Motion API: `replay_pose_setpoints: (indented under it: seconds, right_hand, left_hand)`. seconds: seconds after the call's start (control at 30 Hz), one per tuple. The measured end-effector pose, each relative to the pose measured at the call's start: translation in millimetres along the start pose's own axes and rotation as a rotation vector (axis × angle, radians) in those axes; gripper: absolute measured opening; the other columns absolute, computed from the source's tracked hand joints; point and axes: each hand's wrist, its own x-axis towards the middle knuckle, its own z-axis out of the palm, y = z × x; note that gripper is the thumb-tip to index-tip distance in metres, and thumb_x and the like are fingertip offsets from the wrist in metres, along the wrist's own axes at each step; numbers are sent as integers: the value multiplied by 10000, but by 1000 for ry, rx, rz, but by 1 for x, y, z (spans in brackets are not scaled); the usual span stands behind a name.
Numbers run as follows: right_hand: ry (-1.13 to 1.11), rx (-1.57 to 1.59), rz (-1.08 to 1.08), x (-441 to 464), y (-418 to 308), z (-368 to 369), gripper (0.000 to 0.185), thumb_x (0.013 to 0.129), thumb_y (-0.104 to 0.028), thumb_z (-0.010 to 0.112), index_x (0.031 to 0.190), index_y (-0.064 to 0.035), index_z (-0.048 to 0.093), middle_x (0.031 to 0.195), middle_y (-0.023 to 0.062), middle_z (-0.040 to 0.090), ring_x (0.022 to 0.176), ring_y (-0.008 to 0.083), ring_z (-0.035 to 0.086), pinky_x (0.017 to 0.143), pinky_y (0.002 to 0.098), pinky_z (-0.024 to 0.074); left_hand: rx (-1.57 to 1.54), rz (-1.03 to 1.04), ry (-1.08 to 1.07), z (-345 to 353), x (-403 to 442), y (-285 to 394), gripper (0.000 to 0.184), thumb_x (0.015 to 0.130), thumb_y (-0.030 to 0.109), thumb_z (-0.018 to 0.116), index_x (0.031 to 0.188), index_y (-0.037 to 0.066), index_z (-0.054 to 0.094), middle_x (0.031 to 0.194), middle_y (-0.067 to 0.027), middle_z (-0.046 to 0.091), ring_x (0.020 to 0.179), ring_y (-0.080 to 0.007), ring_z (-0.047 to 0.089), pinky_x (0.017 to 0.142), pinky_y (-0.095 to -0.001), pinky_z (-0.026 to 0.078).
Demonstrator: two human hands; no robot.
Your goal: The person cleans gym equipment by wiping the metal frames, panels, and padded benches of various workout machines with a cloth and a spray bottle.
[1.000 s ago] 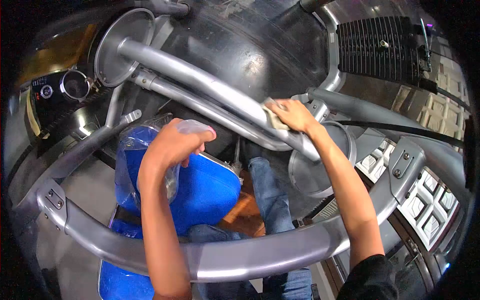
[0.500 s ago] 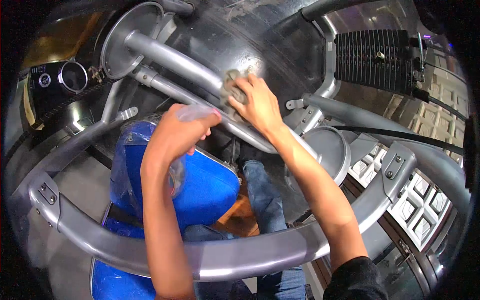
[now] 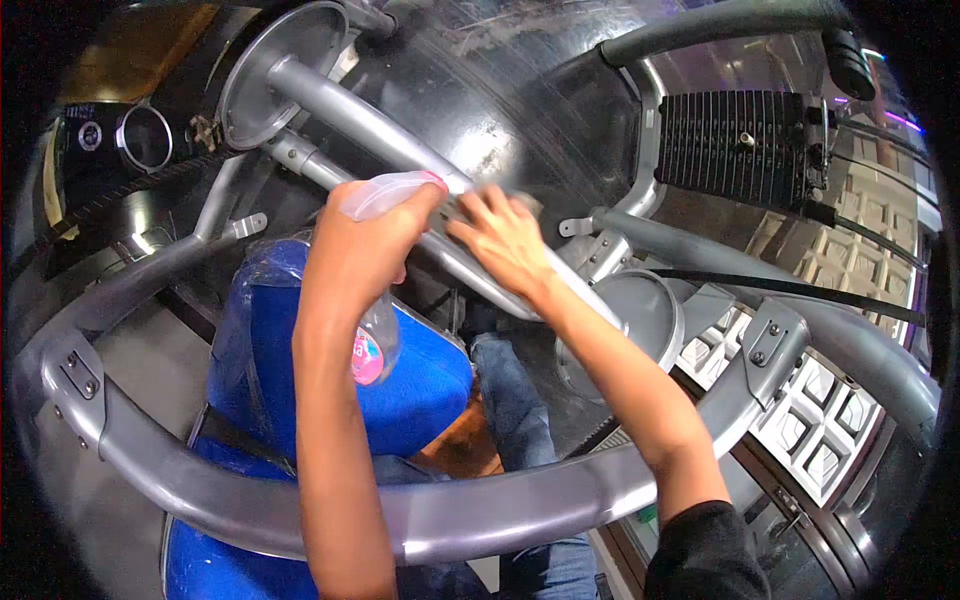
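Note:
My left hand is closed around the neck of a clear spray bottle. Its translucent head shows above my fingers, and a pink label shows on the body hanging below. My right hand is over a silver-grey metal tube, pressing a greyish cloth that is mostly hidden behind the fingers and blurred. A thinner parallel tube runs just below. The bottle's head is close to the left of my right hand.
A curved metal bar crosses in front of me, under my forearms. Blue padded seats, partly wrapped in plastic, lie below. Round metal plates end the tube. A black weight stack stands at the right.
My right hand has slid slightly down and left along the tube, with the cloth now largely behind its fingers. The spray bottle has risen a little, and its label now shows.

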Motion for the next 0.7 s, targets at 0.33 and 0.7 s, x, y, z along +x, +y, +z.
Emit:
replay_pose_setpoints:
  seconds: [0.33, 0.7]
  right_hand:
    - [-99, -185, -102, -87, 17, -7, 248, 802, -199, 589, 998, -268, 723, 1150, -1, 525, 1090, 226, 488, 1093, 541, 306]
    - [132, 234, 314, -48, 24, -10, 382, 789, -219, 704, 1161, -215, 618, 1106, 55, 576, 983, 290, 559, 798, 379, 521]
  left_hand:
    - [4, -13, -6, 2, -2, 3, 349, 817, 408, 675, 756, 65, 696, 655, -13, 598, 541, -106, 555, 423, -271, 401]
    - [22, -19, -2, 25, -2, 2, 386, 798, 373, 685, 724, -5, 675, 593, -47, 577, 532, -132, 556, 502, -309, 432]
